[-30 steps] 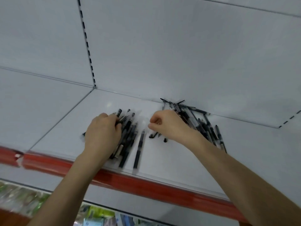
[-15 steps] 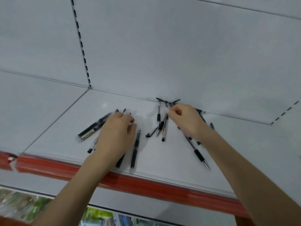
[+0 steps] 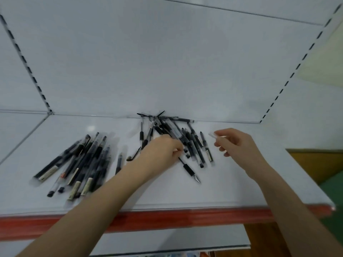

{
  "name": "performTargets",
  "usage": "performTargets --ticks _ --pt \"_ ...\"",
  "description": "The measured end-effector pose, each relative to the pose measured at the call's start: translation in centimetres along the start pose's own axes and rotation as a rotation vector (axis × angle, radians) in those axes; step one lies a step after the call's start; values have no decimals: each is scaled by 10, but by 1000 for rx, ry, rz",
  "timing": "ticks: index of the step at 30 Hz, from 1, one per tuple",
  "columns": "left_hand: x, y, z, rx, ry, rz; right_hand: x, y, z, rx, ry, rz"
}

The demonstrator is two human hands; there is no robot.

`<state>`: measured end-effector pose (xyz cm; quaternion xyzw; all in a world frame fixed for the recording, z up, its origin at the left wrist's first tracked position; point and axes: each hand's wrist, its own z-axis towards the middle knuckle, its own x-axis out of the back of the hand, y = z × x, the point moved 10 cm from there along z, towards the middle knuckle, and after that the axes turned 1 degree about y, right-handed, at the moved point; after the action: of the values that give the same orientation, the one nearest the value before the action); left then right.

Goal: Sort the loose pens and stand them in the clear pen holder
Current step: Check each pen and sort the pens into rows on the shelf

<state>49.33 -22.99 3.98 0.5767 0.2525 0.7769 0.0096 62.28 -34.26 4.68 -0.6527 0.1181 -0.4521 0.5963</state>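
Sorting. Your left hand [image 3: 161,153] pinches a black-gripped clear pen [image 3: 188,168] in the tangled pen heap [image 3: 172,130]; right hand [image 3: 238,143] pinches a small clear plastic piece [image 3: 213,135]. Next: lay the pen beside the sorted row [image 3: 79,164].

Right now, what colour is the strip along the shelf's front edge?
The front edge strip is red, seen best in the head view.

A white shop shelf [image 3: 241,182], a red strip [image 3: 167,217] along its front edge, a white back wall [image 3: 148,62], two rails with little dark slots, left [image 3: 27,65] and right [image 3: 297,67], a brown board [image 3: 319,164], green floor [image 3: 334,188]
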Motion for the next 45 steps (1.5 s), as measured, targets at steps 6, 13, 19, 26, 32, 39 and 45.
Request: performTargets --ticks 6,13,19,26,32,39,45 --pt "-6 2 3 20 -57 85 1 7 -1 2 -15 7" --pt "-7 -20 5 151 -90 123 -11 1 2 8 -66 35" --pt "0 0 18 73 65 18 -6 2 5 19 -44 37" --pt "-27 45 51 18 -8 73 25 11 4 30 129 -8" --pt "-46 51 61 113 -125 322 44 22 -3 2 177 33" --pt "-48 56 66 136 -196 390 48 25 -3 -28 226 141" --pt "-17 35 52 205 -76 -2 45 25 0 -108 201 368"
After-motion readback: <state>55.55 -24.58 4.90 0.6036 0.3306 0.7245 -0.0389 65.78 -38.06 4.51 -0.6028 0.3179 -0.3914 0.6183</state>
